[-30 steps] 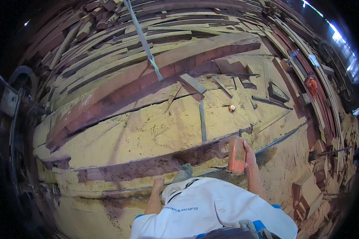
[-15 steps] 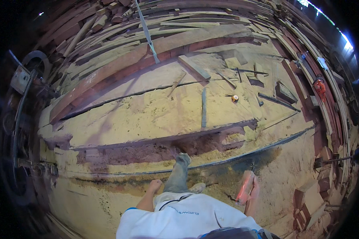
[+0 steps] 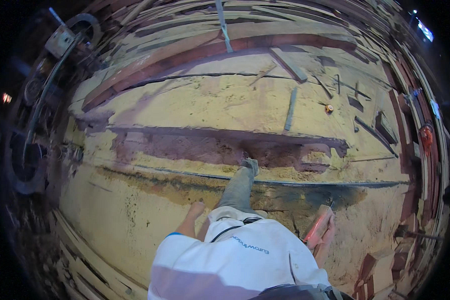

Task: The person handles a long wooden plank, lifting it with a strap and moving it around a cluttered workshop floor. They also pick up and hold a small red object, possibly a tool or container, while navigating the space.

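Note:
My right hand (image 3: 328, 235) is wrapped round a red, elongated thing (image 3: 317, 229) with a pale upper part and a small dark tip. Its exact kind cannot be made out. On the other side of my body, my left hand (image 3: 197, 208) hangs low with its fingers curled in, and no object shows in it. My leg (image 3: 239, 189) reaches forward, the shoe (image 3: 249, 164) at the edge of a long sawdust-filled trench (image 3: 185, 150). A narrow metal rail (image 3: 330, 184) runs across the floor behind that shoe.
A large reddish timber beam (image 3: 185, 52) lies ahead, a strap (image 3: 224, 27) hanging over it. Beyond are stacked planks (image 3: 295, 15). A tape measure (image 3: 329, 108), a flat bar (image 3: 291, 109) and a dark bar (image 3: 376, 136) lie on the floor. A wheeled machine (image 3: 60, 42) stands left, wood blocks (image 3: 377, 265) right.
The view has swung, so the beam, trench and tools appear higher and further right. The trench and rail are nearer my body. The red thing stays in my right hand.

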Motion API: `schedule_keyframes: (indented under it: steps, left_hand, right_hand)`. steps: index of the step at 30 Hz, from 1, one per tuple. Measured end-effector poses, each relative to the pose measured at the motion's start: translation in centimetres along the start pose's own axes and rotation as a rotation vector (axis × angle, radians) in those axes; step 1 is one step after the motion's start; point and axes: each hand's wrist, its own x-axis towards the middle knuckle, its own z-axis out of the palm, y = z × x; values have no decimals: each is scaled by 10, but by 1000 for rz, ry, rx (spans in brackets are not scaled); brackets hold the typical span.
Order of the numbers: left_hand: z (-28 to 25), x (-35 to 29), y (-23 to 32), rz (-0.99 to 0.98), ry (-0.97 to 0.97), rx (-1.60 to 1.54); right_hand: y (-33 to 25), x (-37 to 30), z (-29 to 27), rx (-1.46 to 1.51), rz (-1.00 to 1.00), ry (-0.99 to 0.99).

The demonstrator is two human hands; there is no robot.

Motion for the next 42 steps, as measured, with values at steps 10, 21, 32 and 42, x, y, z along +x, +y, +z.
schedule_keyframes:
  steps: [10,21,32,42]
  left_hand:
    - [20,7,6,-70,13,-113]
    - [-11,11,62,38,26,-92]
    - [-12,20,47,62,-19,-211]
    - [-16,47,61,53,-87,-50]
  right_hand:
    - [1,9,2,-3,74,-113]
    - [8,3,-8,23,95,71]
    - [13,7,-21,53,109,29]
    - [6,16,-17,190,114,71]
